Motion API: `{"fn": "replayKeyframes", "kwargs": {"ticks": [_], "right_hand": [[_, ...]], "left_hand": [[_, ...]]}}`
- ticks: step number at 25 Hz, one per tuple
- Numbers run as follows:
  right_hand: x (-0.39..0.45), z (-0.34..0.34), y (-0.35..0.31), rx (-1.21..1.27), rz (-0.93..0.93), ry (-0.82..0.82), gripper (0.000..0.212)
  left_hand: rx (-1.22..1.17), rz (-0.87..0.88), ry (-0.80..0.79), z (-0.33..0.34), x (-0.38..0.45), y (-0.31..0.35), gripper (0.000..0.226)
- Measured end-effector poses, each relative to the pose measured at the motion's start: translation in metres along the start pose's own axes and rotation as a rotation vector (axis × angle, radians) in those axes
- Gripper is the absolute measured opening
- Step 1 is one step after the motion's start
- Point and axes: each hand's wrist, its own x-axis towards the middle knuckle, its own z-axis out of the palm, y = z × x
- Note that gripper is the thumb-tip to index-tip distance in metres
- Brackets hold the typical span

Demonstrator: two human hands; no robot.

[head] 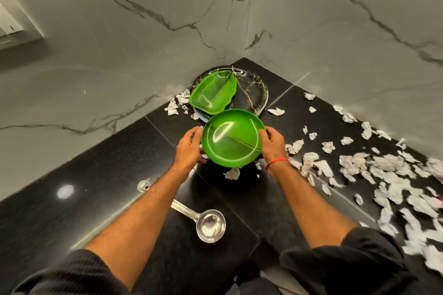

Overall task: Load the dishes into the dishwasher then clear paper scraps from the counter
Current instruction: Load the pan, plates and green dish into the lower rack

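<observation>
Two hands held one dish. Head view: left hand (191,145) and right hand (273,143) gripped opposite rims of the round green plate (231,137), fingers curled at its edges, plate tilted and apparently raised off the counter (107,175). Behind it, a leaf-shaped green plate (212,94) lay on a dark gold-veined plate (251,93) in the corner; a steel ladle (208,224) lay nearer the person. Step, as judged: dish loading, early, w/ three items left on the counter. Next move would call for carrying the plate level to the dishwasher, which was not in view. Paper scraps (383,175) lay untouched, thickest at right. Surface: glossy black stone w/ seams. Room: grey-veined marble walls (119,31) meeting at a corner; switch plate (14,21) at far left.
</observation>
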Motion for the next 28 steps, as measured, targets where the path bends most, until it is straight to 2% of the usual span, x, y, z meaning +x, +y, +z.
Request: {"fn": "replayKeyframes", "kwargs": {"ticks": [3,6,10,13,15,20,25,28], "right_hand": [[-0.058,-0.041,0.008,0.024,0.023,0.065,0.017],[-0.115,-0.089,0.025,0.042,0.096,0.181,0.035],[-0.217,-0.151,0.03,0.147,0.143,0.366,0.023],[-0.297,-0.19,0.045,0.215,0.172,0.499,0.024],[-0.347,-0.215,0.057,0.218,0.188,0.56,0.028],[-0.441,-0.269,0.087,0.173,0.239,0.657,0.024],[-0.535,-0.339,0.119,0.168,0.28,0.801,0.026],[-0.611,-0.39,0.15,0.232,0.386,0.917,0.021]], "left_hand": [[0.151,0.082,-0.087,0.011,-0.038,-0.003,0.025],[0.211,0.136,-0.213,0.025,-0.086,-0.004,0.019],[0.277,0.209,-0.423,0.048,-0.153,-0.006,0.01],[0.415,0.325,-0.561,0.067,-0.206,-0.016,0.021],[0.487,0.39,-0.608,0.077,-0.244,-0.024,0.026],[0.567,0.477,-0.793,0.103,-0.329,-0.046,0.016],[0.705,0.519,-1.048,0.172,-0.418,-0.074,0.016],[0.815,0.572,-1.218,0.234,-0.482,-0.104,0.014]]}}
